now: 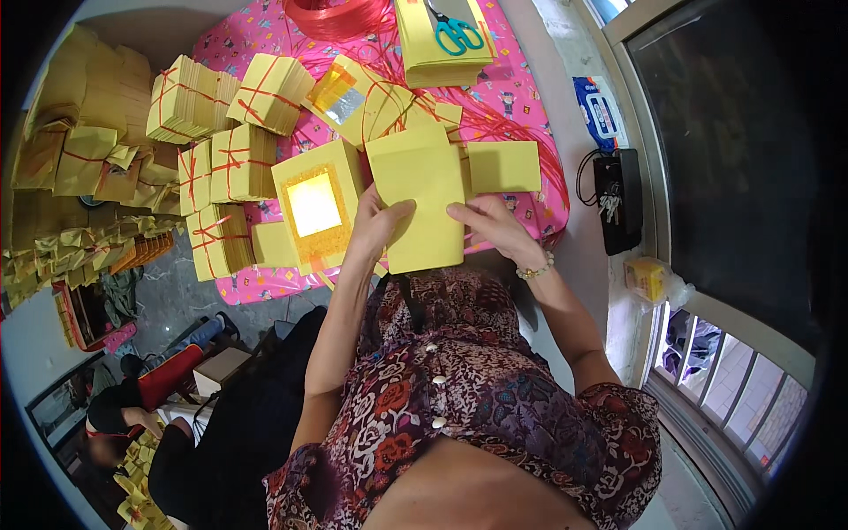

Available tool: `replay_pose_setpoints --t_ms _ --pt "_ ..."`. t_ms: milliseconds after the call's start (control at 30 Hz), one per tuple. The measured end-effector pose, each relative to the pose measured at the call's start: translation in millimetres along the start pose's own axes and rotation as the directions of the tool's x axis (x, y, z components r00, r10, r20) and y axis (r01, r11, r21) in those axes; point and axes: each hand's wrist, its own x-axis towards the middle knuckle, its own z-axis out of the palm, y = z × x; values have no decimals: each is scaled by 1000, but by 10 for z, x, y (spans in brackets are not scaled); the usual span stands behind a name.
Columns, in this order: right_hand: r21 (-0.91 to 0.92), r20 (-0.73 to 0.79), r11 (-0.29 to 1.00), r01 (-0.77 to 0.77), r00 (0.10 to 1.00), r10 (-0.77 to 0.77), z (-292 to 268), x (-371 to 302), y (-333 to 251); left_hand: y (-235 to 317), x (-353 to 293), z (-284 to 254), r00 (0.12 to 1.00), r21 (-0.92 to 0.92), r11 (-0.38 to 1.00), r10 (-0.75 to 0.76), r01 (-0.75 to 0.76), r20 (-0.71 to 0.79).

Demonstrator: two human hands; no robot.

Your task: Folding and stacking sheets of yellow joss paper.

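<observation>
Upright in front of me, a thick stack of yellow paper [420,190] is held between both hands. My left hand [378,223] grips its left side, thumb lying on the near face. My right hand [496,225] holds the right side the same way, its thumb pressed on the paper and the other fingers partly hidden behind it. Just left of the stack is a yellow paper block [318,203] with an orange border and a shiny square. To the right lies a flat yellow piece [503,166]. Behind are loose red strings [521,110].
Several yellow bundles [243,163] tied with red string stand on the pink patterned table cover [256,35]. Farther back are a red string coil [336,16] and teal-handled scissors [458,35] on a paper pile. Black pouch with keys [617,201] lies right, by the window. People work at lower left.
</observation>
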Motion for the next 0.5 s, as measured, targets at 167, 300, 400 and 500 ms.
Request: replay_pose_setpoints --t_ms 167,300,400,500 --pt "-60 22 995 -77 997 78 -46 -22 32 -17 33 21 999 -5 1000 21 -21 -29" --pt "25 10 999 -26 1000 26 16 -60 64 33 43 8 998 -24 999 40 -41 -44" --pt "-72 20 996 -53 998 55 -30 -20 182 -15 76 3 995 -1 997 75 -76 -67" --pt "7 37 999 -42 998 42 46 -86 136 -9 99 -64 991 19 996 93 -91 -100"
